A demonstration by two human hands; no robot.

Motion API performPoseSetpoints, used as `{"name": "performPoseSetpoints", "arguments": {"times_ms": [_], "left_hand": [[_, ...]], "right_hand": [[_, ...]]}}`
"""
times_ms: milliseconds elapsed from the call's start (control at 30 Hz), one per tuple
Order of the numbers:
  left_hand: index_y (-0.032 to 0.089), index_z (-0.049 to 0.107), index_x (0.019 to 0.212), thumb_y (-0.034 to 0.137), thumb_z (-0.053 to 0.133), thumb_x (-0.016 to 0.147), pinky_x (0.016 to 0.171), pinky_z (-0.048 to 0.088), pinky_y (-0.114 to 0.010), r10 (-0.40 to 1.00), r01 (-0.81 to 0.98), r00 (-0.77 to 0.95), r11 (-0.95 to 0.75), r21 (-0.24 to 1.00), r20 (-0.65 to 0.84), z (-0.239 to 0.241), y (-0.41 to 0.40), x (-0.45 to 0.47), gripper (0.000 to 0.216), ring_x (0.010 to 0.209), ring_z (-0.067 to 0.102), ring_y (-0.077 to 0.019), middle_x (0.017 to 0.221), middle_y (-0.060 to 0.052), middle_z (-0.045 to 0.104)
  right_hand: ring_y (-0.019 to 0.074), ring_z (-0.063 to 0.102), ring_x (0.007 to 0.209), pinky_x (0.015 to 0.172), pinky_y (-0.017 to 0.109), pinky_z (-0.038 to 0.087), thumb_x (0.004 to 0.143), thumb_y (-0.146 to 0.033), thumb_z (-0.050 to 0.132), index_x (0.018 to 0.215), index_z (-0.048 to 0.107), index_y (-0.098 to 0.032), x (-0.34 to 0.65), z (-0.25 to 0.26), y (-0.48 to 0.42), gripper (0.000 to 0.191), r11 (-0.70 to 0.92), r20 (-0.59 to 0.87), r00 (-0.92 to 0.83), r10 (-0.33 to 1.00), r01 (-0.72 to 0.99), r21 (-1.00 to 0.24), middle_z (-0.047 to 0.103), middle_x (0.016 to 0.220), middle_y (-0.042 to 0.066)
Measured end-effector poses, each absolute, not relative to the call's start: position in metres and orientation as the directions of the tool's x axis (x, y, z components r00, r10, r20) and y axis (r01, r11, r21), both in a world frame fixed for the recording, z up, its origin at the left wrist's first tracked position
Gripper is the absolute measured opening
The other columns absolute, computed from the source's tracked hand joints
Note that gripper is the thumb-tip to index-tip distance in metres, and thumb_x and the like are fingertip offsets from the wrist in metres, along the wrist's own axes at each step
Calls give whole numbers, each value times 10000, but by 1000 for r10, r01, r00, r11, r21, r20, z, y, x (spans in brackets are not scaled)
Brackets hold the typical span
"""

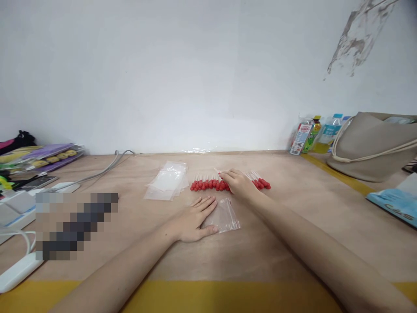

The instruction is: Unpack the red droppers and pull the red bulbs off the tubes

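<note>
"Looking at our hands first, how are they set?"

"Our left hand (194, 221) lies palm down, fingers spread, over the left part of a clear zip bag (226, 215) on the counter (234, 261). Our right hand (241, 182) is at the row of red-tipped sticks (211, 184), fingers drawn close together. A pale shaft (216, 170) shows at the fingertips, but we can't tell whether they grip it."

"And where do the sticks lie?"

"Side by side just beyond the bag, red ends toward us, with part of the row hidden by our hand. A loose stack of clear bags (166, 180) lies to their left."

"How should they handle for us?"

"Light and fairly stiff, we'd judge, though shafts so thin could snap if bent. The rounded red ends might roll, so we'd pinch the shaft just above the red. The bag looks thin, limp and slippery; we'd take it by the ridged strip along its right side."

"Any writing we can read?"

"Little. On the blue packet (391, 204) at the right we make out what looks like 'C&S'. The carton (301, 138) by the wall (195, 87) carries red print, and the bottle of yellow liquid (329, 132) a blue label, both too small for us to read."
</note>
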State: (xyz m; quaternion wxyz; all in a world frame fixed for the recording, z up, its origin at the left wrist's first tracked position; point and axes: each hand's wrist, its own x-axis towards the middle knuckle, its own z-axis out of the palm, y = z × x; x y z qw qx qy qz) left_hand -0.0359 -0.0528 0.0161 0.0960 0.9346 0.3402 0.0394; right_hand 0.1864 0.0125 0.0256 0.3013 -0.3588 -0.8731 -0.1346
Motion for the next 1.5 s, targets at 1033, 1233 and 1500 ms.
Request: {"name": "performPoseSetpoints", "arguments": {"times_ms": [1033,1233,1500], "left_hand": [[213,172,1379,584,387,802,1084,160,-401,714,639,700,-625,448,-2,18,-49,-36,718,1324,144,-234,1446,-55,146],[156,510,1089,487,476,786,805,454,-322,904,611,391,-394,686,172,12,-39,-34,450,929,576,-192,1069,-86,598],[172,502,661,471,501,743,514,339,-234,912,760,395,-392,518,111,20,-43,-35,310,562,475,-124,609,17,522]], "right_hand": [[202,534,1042,896,376,416,830,-332,484,1035,629,-219,210,-2,-70,275,791,480,-630,610,520,-323,611,1092,86],[207,514,1077,911,375,404,839,-339,468,1057,625,-230,211,-2,-69,290,776,415,-656,631,521,-357,572,1158,94],[211,374,1215,1006,422,303,859,-345,423,1285,406,-247,213,5,-66,437,745,265,-712,650,528,-408,438,1312,60]]}}
